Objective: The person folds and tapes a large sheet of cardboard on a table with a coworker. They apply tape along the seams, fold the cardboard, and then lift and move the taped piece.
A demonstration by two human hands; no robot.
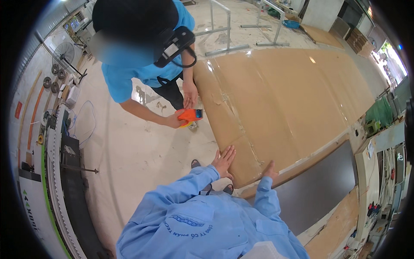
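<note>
Step in hand: While both of the wearer's hands rest at one corner of the brown-covered panel (280, 99), the work looks like wrapping and taping it, with the cover apparently being kept snug for tape.
Panel: it lies flat in front of the wearer, its near corner closest to the body; clear tape strips cross the brown cover, and one wrinkled strip (235, 114) runs just inside the left edge. What carries the panel is hidden.
Left hand: the left hand (223, 162) is spread on the left edge, close to the near corner, pressing with nothing grasped.
Right hand: the right hand (270, 171) touches the near edge, right of that corner; one digit points up, and I cannot tell whether the others curl under the edge.
Co-worker: a co-worker (123, 82) stands beyond the left edge, one hand closed on an orange tool (189, 115), probably a tape dispenser, held off the surface.
Grey panel: a dark grey panel (319, 185) lies beside the near edge.
Next move: it seems to call for steady flat pressure at the corner, the cover held without creases, and fingers kept away from the tape's path.
</note>
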